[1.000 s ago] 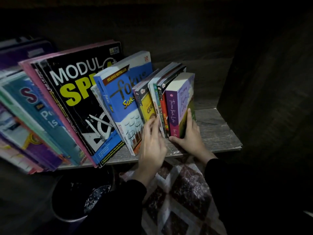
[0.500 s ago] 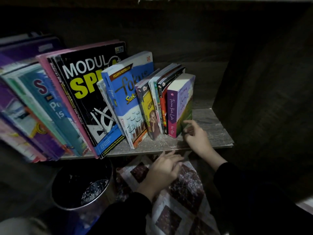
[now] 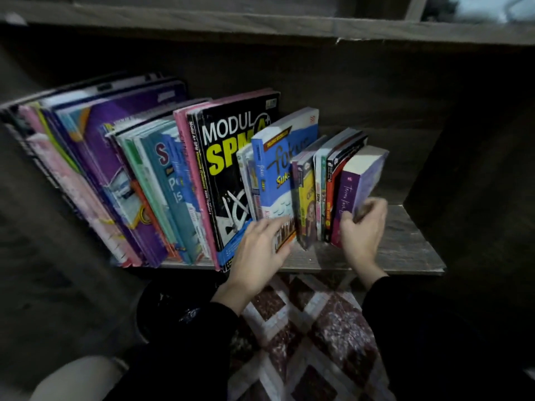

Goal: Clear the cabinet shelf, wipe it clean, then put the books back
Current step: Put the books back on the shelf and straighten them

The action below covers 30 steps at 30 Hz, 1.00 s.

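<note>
On the wooden shelf (image 3: 405, 247) a single row of books (image 3: 150, 175) leans toward eleven o'clock, filling the board from its nine o'clock end to a little past the middle, with bare wood at three o'clock. Four small paperbacks close the row at three o'clock: one purple book (image 3: 347, 195) outermost, then one red-spined book (image 3: 333, 180), one white book (image 3: 320, 175) and one yellow book (image 3: 305, 192). Next toward nine o'clock stand one taller blue book (image 3: 272, 175) and one large black book (image 3: 228, 146); those beyond overlap and blur too much to count. Two hands are at the row. The right hand (image 3: 362, 227) grips the purple book low down, thumb on the spine and fingers curled over the cover, though blurred. The left hand (image 3: 260, 247) has straight fingers slightly apart, their tips touching the foot of the blue book. Both wear black sleeves (image 3: 419, 328). Below the shelf, at six o'clock, lies one patterned mat (image 3: 312, 342), and at seven o'clock stands one dark round bin (image 3: 162, 314). One upper board (image 3: 260, 27) runs across at twelve o'clock
</note>
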Available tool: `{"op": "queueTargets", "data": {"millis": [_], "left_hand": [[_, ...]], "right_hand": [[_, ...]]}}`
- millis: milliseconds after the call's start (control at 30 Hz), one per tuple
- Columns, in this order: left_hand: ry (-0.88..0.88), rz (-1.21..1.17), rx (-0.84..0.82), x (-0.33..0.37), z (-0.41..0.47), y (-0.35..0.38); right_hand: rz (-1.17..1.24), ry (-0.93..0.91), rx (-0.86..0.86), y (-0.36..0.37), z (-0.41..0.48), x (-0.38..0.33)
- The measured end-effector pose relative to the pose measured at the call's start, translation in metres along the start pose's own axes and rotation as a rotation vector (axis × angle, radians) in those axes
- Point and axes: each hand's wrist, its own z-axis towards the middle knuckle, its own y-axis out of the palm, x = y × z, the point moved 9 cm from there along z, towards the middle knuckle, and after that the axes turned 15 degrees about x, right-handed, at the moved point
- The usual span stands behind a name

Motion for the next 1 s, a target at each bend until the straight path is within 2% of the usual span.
{"op": "queueTargets", "data": {"millis": [67, 167, 333, 567, 733, 867, 1000], "left_hand": [[0.059, 0.066, 0.033, 0.012, 0.006, -0.001], [0.104, 0.079, 0.04, 0.032, 0.018, 0.007], [-0.065, -0.074, -0.028, 0.046, 0.045, 0.033], [-0.217, -0.164, -0.036, 0.043, 0.044, 0.058], [-0.205, -0.201, -0.067, 0.041, 0.041, 0.058], [-0.2, -0.158, -0.113, 0.041, 0.037, 0.047], [-0.245, -0.106, -0.158, 0.041, 0.031, 0.039]], "right_hand": [[-0.064, 0.028, -0.077, 0.007, 0.004, 0.006], [-0.118, -0.051, -0.304, 0.027, 0.002, 0.009], [-0.25, -0.169, -0.481, 0.046, -0.001, 0.014], [-0.298, -0.263, -0.5, 0.053, 0.005, 0.017], [-0.349, -0.253, -0.477, 0.054, 0.011, 0.02], [-0.418, -0.28, -0.448, 0.042, 0.018, 0.019], [-0.387, -0.311, -0.399, 0.03, 0.026, 0.012]]}}
